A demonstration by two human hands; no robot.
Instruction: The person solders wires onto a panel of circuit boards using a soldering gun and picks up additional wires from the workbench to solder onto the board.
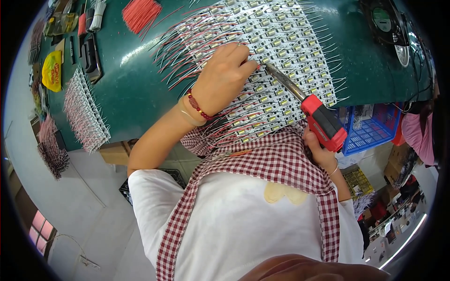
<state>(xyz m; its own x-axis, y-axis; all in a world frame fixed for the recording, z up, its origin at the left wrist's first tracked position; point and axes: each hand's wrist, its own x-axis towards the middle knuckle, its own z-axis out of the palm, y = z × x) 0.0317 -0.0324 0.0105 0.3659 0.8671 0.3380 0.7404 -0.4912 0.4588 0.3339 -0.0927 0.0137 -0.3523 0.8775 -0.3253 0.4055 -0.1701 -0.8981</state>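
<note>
A wide panel of white circuit boards (pixel 286 65) lies before me, carrying rows of small components with thin leads. Red and dark wires (pixel 180 58) stick out along its left side. My left hand (pixel 222 70) is closed above the panel, thumb and finger pinched at what looks like a red wire's end. My right hand (pixel 321 152) grips a red-and-black soldering iron (pixel 323 122) from below. The iron's metal tip points left and ends on the panel, close to my left fingertips. Part of my right hand is hidden by the handle.
On the green table (pixel 131 93) lie a bundle of red wires (pixel 140 15), a stack of wired boards (pixel 86 110) and a yellow packet (pixel 52 71). A black fan-like device (pixel 384 21) stands at the far right. A blue plastic basket (pixel 370 133) sits beside the table's right edge.
</note>
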